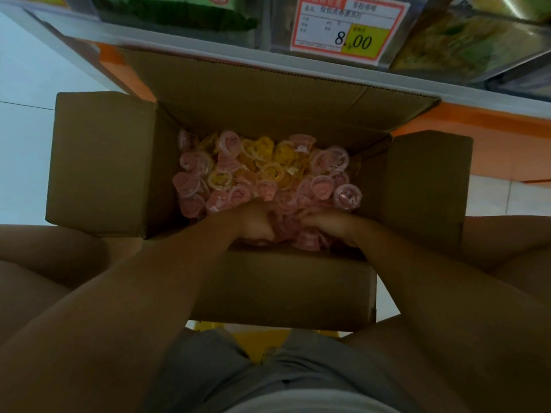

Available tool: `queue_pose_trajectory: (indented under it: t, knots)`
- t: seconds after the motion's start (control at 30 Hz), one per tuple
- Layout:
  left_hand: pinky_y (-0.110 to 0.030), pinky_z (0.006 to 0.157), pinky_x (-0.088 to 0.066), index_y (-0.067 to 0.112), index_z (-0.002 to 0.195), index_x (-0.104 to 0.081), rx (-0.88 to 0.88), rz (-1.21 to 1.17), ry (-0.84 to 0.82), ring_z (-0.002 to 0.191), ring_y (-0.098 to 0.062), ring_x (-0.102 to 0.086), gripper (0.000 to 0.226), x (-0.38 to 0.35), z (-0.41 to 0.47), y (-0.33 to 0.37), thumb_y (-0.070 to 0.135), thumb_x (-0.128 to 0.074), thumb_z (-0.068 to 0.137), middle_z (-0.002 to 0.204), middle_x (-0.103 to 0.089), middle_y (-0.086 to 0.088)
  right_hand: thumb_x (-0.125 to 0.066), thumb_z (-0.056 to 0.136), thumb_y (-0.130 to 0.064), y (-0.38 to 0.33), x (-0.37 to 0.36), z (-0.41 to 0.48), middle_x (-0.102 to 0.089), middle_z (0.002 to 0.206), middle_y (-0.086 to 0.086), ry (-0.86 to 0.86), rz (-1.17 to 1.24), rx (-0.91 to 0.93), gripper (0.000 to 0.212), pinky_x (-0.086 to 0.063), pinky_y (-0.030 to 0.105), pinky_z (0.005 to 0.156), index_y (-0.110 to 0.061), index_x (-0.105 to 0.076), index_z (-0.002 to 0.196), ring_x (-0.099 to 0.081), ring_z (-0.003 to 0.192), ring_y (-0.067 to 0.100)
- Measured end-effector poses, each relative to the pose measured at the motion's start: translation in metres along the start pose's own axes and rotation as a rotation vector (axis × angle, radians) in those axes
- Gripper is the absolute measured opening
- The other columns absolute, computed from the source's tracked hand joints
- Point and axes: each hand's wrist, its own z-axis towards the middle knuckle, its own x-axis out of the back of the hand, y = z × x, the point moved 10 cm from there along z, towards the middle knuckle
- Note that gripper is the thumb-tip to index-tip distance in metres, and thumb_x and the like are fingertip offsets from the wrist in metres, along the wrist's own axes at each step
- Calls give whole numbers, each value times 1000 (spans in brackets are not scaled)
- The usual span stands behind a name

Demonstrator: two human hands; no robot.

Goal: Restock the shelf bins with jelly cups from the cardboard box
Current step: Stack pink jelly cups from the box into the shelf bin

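Note:
An open cardboard box stands on the floor between my knees, its four flaps spread out. Inside lies a heap of pink and yellow jelly cups. Both hands are down in the near part of the heap. My left hand has its fingers curled into the pink cups, and my right hand faces it with fingers curled around more cups. A clump of pink cups is bunched between the two hands. The fingertips are buried among the cups.
A shelf edge runs across the top, with clear bins of packaged goods and a price tag reading 8.00. An orange base strip lies under the shelf. My knees flank the box. White floor tiles show at left.

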Motion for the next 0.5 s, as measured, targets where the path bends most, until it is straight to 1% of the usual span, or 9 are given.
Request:
queue_pose_trajectory:
  t: [0.07,0.1,0.13,0.2,0.23,0.3,0.37,0.43,0.5]
  knots:
    - [-25,83,-47,28,133,-48,-4,32,18,110,-23,-55,61,1,-1,0,29,-73,78,132,-45,-3,-59,93,-19,-6,-10,-2,-59,122,-1,-76,9,7,32,-45,27,95,-18,-60,125,-56,107,16]
    - [-25,92,-43,28,139,-44,-15,91,12,120,-24,-50,65,-1,-1,2,38,-69,80,140,-43,-3,-62,91,-19,-8,-16,-1,-59,120,-3,-108,-26,16,35,-47,27,93,-19,-60,126,-57,105,16]
    - [-27,99,-39,29,142,-41,-27,141,-1,127,-25,-45,68,-4,-1,5,50,-63,82,144,-42,-3,-65,90,-19,-9,-19,1,-59,119,-4,-125,-89,24,38,-48,27,93,-20,-60,127,-58,105,17]
    - [-34,108,-35,30,143,-40,-18,213,-14,131,-28,-41,80,-11,2,5,73,-46,77,149,-41,-5,-69,86,-20,-12,-24,6,-61,118,-3,-131,-173,19,42,-48,30,94,-21,-60,127,-60,106,19]
    - [-37,108,-37,30,143,-41,12,227,1,130,-29,-43,80,-12,2,3,74,-44,76,148,-42,-7,-71,84,-22,-12,-25,7,-63,120,0,-129,-197,5,44,-49,35,98,-22,-61,126,-61,107,22]
    - [-40,103,-42,28,138,-45,44,262,68,125,-31,-47,71,-9,6,-1,68,-49,79,141,-46,-10,-74,81,-24,-12,-27,9,-64,123,6,-140,-234,-3,45,-47,42,102,-21,-63,125,-61,111,26]
    - [-40,99,-44,26,134,-47,42,252,102,120,-31,-48,64,-6,6,-2,60,-59,81,134,-48,-12,-76,82,-22,-12,-27,8,-63,127,4,-123,-175,35,42,-45,38,105,-20,-66,122,-59,115,24]
    - [-37,96,-45,22,127,-55,-11,168,128,115,-27,-51,57,-3,4,-1,52,-68,80,125,-55,-10,-75,83,-23,-7,-21,8,-63,127,-2,-72,-58,63,34,-44,33,106,-22,-69,117,-58,116,18]
    - [-27,86,-47,17,113,-66,-53,-8,178,101,-19,-59,44,4,-1,-2,41,-76,78,112,-65,-5,-71,86,-26,-3,-13,7,-64,121,-6,-19,-6,81,28,-46,22,98,-23,-71,114,-58,113,13]
